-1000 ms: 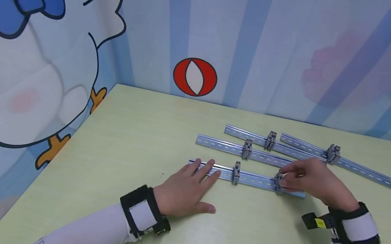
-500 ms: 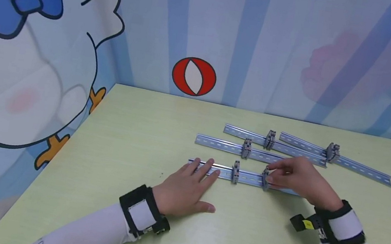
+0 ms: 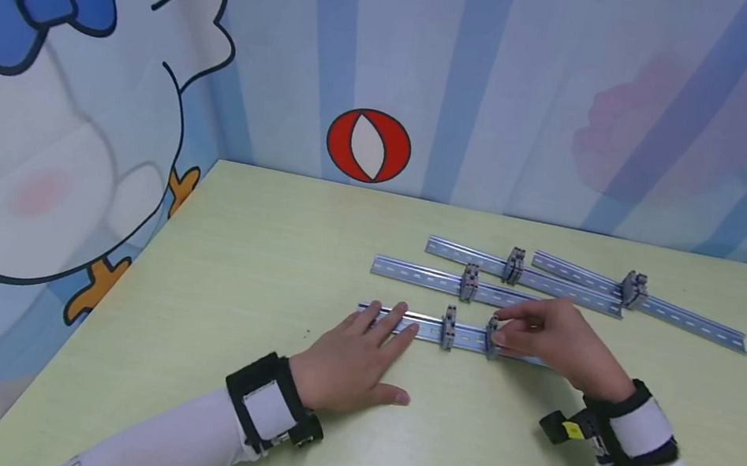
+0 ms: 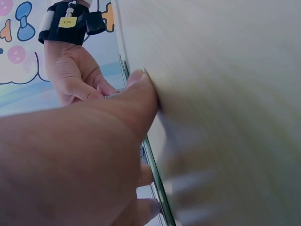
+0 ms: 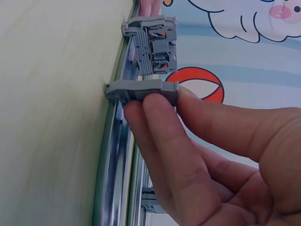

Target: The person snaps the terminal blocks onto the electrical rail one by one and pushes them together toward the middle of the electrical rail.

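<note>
Several metal rails lie on the green table (image 3: 254, 264). My left hand (image 3: 357, 350) lies flat with straight fingers pressing the left end of the nearest rail (image 3: 427, 330). My right hand (image 3: 549, 333) pinches a grey terminal block (image 3: 491, 337) (image 5: 141, 90) seated on that rail. A second grey block (image 3: 449, 327) (image 5: 153, 44) sits on the same rail a short way to the left, apart from the pinched one. In the left wrist view my left thumb (image 4: 136, 101) rests on the tabletop, and the right hand (image 4: 75, 75) shows beyond it.
Three more rails lie further back: a middle rail (image 3: 425, 275) with one block (image 3: 470, 282), a rear rail (image 3: 477, 259) with a block (image 3: 514, 266), and a right rail (image 3: 684, 318) with a block (image 3: 632, 289). Cartoon-printed walls close the table's left and far sides.
My right hand has slid the pinched block leftward along the nearest rail, closer to the second block. The left hand has stayed in place on the rail's end.
</note>
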